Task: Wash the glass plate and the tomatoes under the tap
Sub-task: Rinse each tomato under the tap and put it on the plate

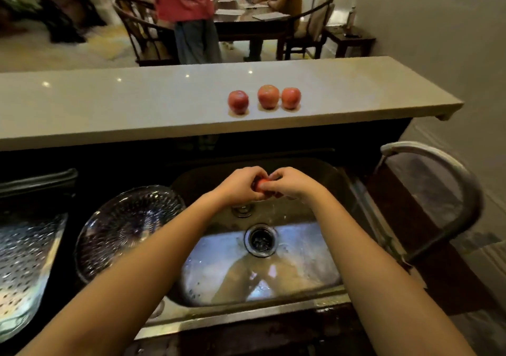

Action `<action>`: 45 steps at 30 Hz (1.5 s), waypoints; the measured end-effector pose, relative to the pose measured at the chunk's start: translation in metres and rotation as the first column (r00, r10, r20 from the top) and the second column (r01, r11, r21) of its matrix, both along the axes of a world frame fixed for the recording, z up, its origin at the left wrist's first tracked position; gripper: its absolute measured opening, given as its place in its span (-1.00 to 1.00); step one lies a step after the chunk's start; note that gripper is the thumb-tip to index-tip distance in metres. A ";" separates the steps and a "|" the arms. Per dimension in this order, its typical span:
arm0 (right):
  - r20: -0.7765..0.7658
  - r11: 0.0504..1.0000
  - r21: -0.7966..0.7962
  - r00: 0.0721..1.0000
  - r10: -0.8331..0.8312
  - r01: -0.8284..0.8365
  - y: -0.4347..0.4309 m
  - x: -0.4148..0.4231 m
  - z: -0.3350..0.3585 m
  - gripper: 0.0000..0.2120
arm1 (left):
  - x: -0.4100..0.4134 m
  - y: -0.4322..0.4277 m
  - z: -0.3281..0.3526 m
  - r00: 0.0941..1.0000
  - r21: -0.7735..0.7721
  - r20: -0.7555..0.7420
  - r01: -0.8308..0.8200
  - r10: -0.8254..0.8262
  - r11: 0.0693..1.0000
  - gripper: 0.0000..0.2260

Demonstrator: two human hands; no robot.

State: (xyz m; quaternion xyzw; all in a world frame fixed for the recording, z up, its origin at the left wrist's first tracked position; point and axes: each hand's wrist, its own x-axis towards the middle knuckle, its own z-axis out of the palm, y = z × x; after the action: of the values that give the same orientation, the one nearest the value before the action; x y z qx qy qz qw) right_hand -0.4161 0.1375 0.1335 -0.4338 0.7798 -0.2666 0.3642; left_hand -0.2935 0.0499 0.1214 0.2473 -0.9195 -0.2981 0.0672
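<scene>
Cupping one tomato (262, 185) between left hand (241, 183) and right hand (290, 184), both closed on it over the sink (315, 246); wet skin could slip toward the drain (260, 240). Glass plate (123, 229) sits at nine o'clock, three tomatoes (265, 99) at twelve on the counter (109, 104)
</scene>
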 end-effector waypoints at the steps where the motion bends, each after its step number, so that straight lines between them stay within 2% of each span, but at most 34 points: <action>1: -0.001 0.999 0.023 0.999 0.032 -0.032 -0.009 0.010 -0.003 -0.68 | 0.012 -0.004 -0.004 0.999 0.005 0.013 -0.033 0.033 0.999 -0.65; 5: 0.005 0.990 0.042 0.990 0.138 -0.138 -0.044 0.054 -0.022 -0.66 | 0.064 -0.022 -0.018 0.982 -0.004 0.053 -0.182 0.182 0.983 -0.65; 8: -0.026 0.982 -0.048 0.983 0.183 -0.184 -0.068 0.093 -0.039 -0.67 | 0.107 -0.036 -0.025 0.953 -0.017 0.043 -0.301 0.301 0.954 -0.64; 11: 0.018 0.971 -0.123 0.978 0.208 -0.204 -0.091 0.132 -0.055 -0.63 | 0.149 -0.050 -0.033 0.909 0.028 0.017 -0.418 0.418 0.908 -0.61; 17: 0.130 0.967 -0.122 0.963 0.238 -0.222 -0.120 0.192 -0.084 -0.57 | 0.205 -0.066 -0.056 0.879 0.051 0.043 -0.476 0.474 0.878 -0.53; 21: 0.074 0.958 -0.141 0.963 0.260 -0.248 -0.126 0.208 -0.101 -0.65 | 0.223 -0.069 -0.071 0.862 0.185 0.053 -0.504 0.504 0.844 -0.54; 26: -0.073 0.939 -0.114 0.945 0.318 -0.324 -0.132 0.214 -0.113 -0.54 | 0.235 -0.074 -0.087 0.801 0.260 0.027 -0.583 0.598 0.769 -0.59; 30: -0.134 0.911 -0.079 0.910 0.392 -0.404 -0.134 0.213 -0.114 -0.48 | 0.233 -0.078 -0.092 0.790 0.276 0.035 -0.597 0.612 0.754 -0.58; 34: -0.178 0.906 -0.070 0.899 0.400 -0.417 -0.133 0.203 -0.102 -0.43 | 0.230 -0.085 -0.089 0.814 0.240 0.101 -0.578 0.572 0.780 -0.52; 37: -0.219 0.920 -0.132 0.916 0.335 -0.368 -0.126 0.180 -0.075 -0.47 | 0.228 -0.092 -0.085 0.837 0.203 0.175 -0.547 0.519 0.812 -0.44; 39: -0.264 0.934 -0.204 0.935 0.235 -0.293 -0.117 0.154 -0.049 -0.53 | 0.224 -0.097 -0.082 0.838 0.183 0.226 -0.537 0.496 0.823 -0.38; 42: -0.360 0.922 -0.358 0.933 0.011 -0.149 -0.096 0.113 -0.010 -0.63 | 0.220 -0.101 -0.074 0.842 0.148 0.332 -0.492 0.425 0.858 -0.38; 45: -0.435 0.840 -0.543 0.859 -0.271 -0.010 -0.074 0.082 0.022 -0.70 | 0.214 -0.102 -0.064 0.828 0.130 0.401 -0.474 0.392 0.871 -0.37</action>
State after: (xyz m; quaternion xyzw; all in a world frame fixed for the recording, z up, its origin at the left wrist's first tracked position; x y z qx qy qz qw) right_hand -0.3337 0.0631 0.1550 -0.5141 0.7715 -0.3748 -0.0012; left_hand -0.0799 -0.0524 0.0571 0.5069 -0.7955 -0.3256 -0.0654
